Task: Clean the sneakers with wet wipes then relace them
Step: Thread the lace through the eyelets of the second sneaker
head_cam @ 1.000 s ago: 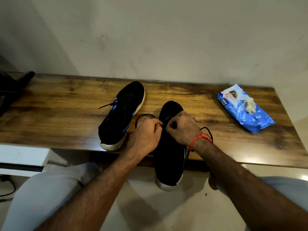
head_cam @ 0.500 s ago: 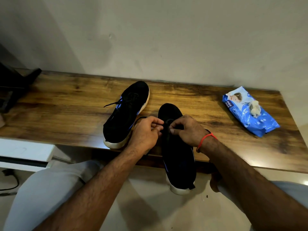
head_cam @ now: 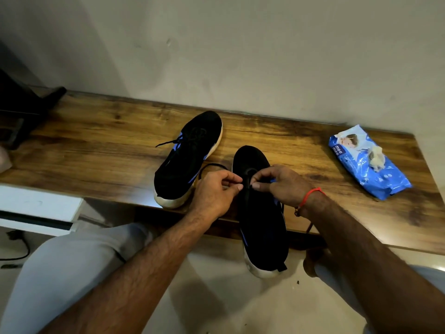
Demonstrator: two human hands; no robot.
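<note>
Blue wipes pack (head_cam: 368, 162) reads "mee mee" (baby pictured).

"mee mee" — wipes pack (head_cam: 366, 162)

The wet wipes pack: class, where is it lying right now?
In the head view, the wet wipes pack lies at the right end of the wooden table, near the wall, apart from both sneakers.

Lace (head_cam: 248, 189) path between pinching fingertips and eyelets indistinct, black on black sneaker (head_cam: 261, 220).
</note>
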